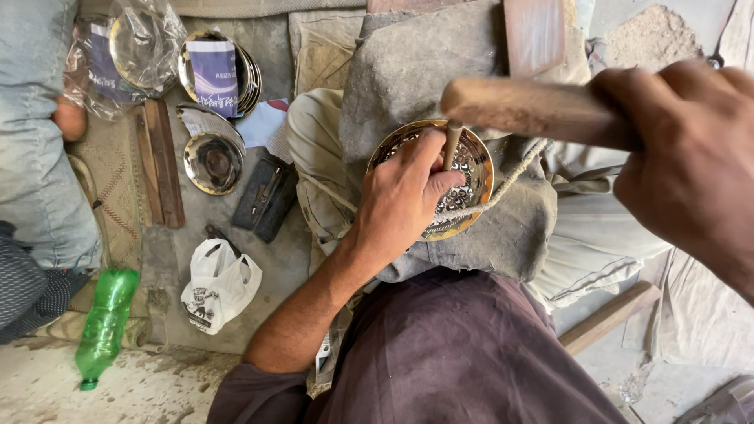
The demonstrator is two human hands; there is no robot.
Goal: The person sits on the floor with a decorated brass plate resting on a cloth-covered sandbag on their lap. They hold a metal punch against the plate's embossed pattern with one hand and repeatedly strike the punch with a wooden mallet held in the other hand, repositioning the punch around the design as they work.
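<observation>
The left hand [404, 196] lies over a round brass plate [475, 161], fingers curled tight round a thin punch [452, 144] that stands nearly upright with its tip on the patterned metal. The plate rests on a grey cloth pad [408, 71] over the person's lap, and a cord [503, 188] runs across its right rim. The right hand [691, 165] is raised close to the camera, fist closed round the handle of a wooden mallet [526, 106], whose head hangs just above the punch, not touching it as far as I can tell. Off to the left on the floor lie a smaller shiny bowl [212, 161], a stack of plates [220, 71] with a paper label on top, another plate in clear plastic wrap [133, 47], two wooden sticks [157, 161], a dark block [267, 196], a white bag [220, 283] and a green bottle [106, 322] on its side. Another person's denim leg [35, 133] fills the left edge
</observation>
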